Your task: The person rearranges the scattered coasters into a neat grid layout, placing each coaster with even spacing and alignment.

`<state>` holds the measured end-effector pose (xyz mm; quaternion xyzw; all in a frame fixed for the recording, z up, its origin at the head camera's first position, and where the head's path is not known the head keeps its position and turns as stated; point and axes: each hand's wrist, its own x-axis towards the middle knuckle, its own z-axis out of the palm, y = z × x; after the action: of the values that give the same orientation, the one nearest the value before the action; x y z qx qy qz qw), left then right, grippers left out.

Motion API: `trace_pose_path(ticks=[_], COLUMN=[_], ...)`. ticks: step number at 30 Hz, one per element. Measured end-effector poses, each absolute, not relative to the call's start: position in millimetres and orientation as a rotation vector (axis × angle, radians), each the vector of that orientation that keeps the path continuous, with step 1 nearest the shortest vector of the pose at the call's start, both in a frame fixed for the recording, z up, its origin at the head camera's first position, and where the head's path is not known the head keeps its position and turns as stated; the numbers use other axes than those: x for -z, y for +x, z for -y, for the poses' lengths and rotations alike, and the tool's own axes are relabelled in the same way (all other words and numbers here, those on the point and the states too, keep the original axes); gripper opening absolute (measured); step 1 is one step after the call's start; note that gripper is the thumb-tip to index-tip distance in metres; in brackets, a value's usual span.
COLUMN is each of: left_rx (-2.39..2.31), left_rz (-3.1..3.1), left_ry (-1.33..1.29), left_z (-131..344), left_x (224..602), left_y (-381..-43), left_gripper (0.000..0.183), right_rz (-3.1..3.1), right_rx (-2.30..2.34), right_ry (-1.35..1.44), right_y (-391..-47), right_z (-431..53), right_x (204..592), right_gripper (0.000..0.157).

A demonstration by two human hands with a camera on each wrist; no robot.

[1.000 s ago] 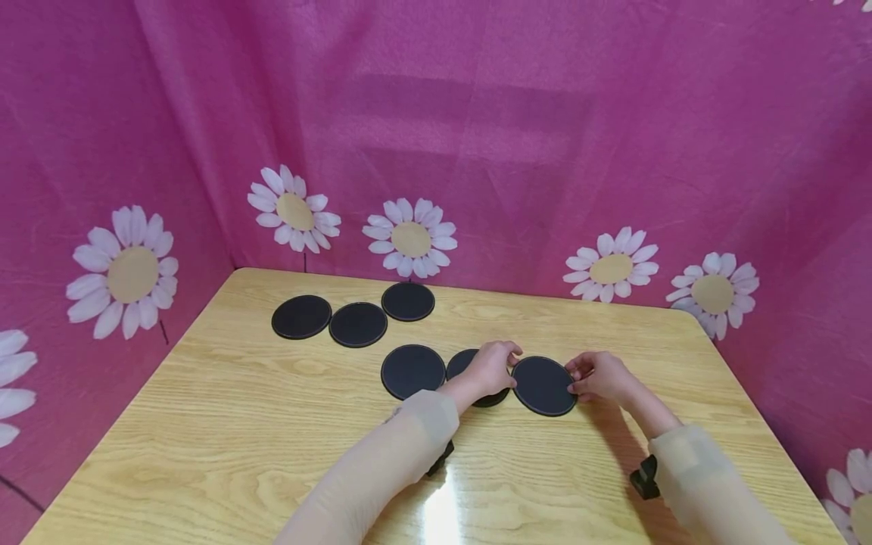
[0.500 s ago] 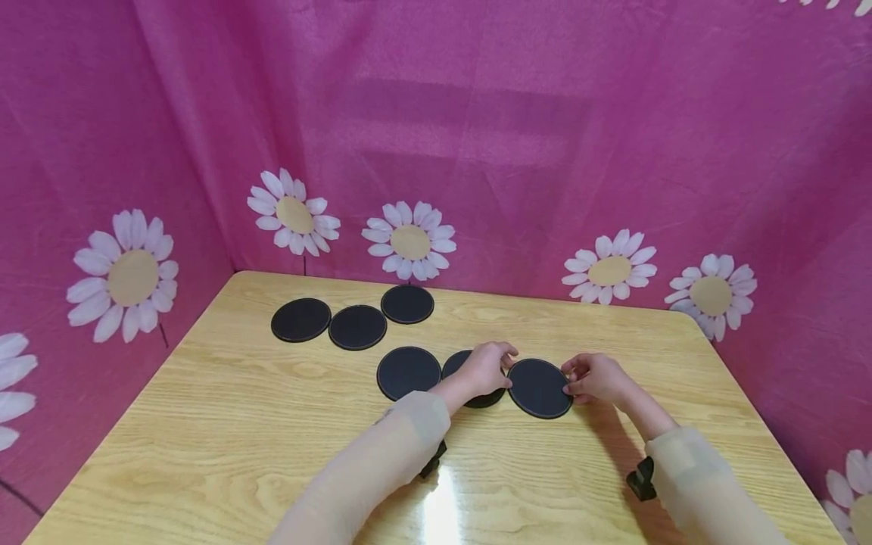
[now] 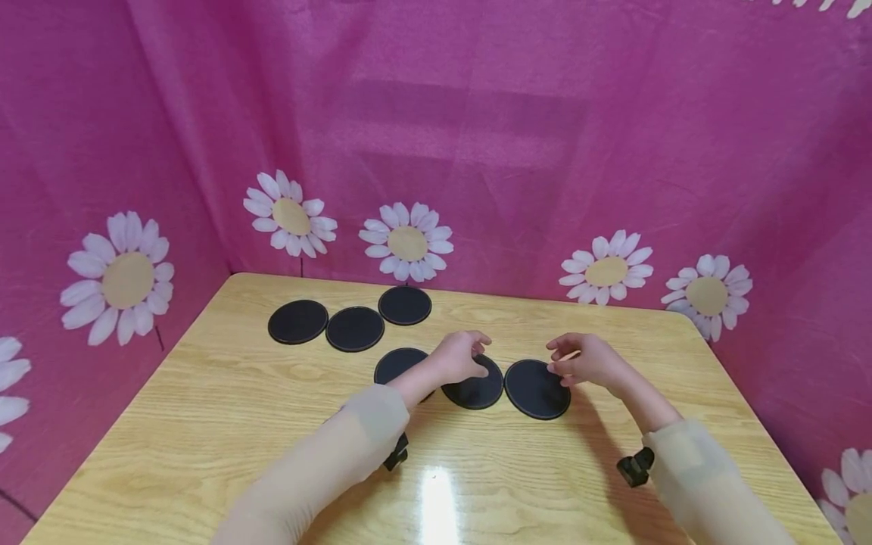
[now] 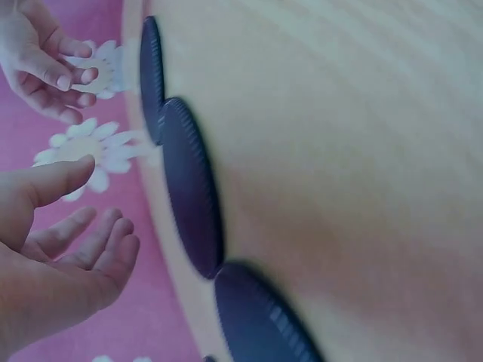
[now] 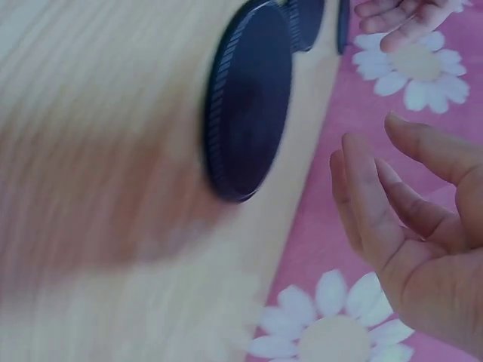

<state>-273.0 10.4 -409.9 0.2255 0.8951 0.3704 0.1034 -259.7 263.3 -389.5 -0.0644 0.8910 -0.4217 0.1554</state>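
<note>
Three black round coasters with stitched rims lie edge to edge in a front row: a left one (image 3: 395,365), a middle one (image 3: 477,393) and a right one (image 3: 534,395). My left hand (image 3: 456,358) is raised over the middle coaster, fingers loosely bent and holding nothing. Its forearm covers part of the left coaster. My right hand (image 3: 589,359) hovers by the far right rim of the right coaster, also holding nothing. In the right wrist view a gap shows between the relaxed fingers (image 5: 370,204) and the right coaster (image 5: 253,105).
Three more black coasters lie farther back: one at far left (image 3: 297,322), one beside it (image 3: 355,329) and one behind to the right (image 3: 405,305). The wooden table (image 3: 204,439) meets a pink flowered cloth (image 3: 477,151) at its back and sides.
Both hands have let go of the right coaster's rim and lifted. The left hand has drawn back to the left over the middle coaster; the coasters lie in the same row.
</note>
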Motion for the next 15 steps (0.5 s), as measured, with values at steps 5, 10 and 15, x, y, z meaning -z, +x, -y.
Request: trace_pose_path(ticks=[5, 10, 15], left_rx=[-1.104, -1.166, -1.238], left_rz=[-2.661, -2.729, -2.8], left_ry=[0.685, 0.691, 0.667], left_z=[8, 23, 39], left_x=[393, 382, 369], left_y=[-275, -276, -274], left_gripper=[0.052, 0.052, 0.049], right_rz=[-2.539, -2.52, -2.48], right_rx=[1.277, 1.373, 1.503], right_ry=[-0.264, -0.311, -0.301], right_y=[-259, -259, -261], right_z=[-249, -232, -216], right_x=[377, 369, 365], right_gripper=[0.045, 0.046, 0.045])
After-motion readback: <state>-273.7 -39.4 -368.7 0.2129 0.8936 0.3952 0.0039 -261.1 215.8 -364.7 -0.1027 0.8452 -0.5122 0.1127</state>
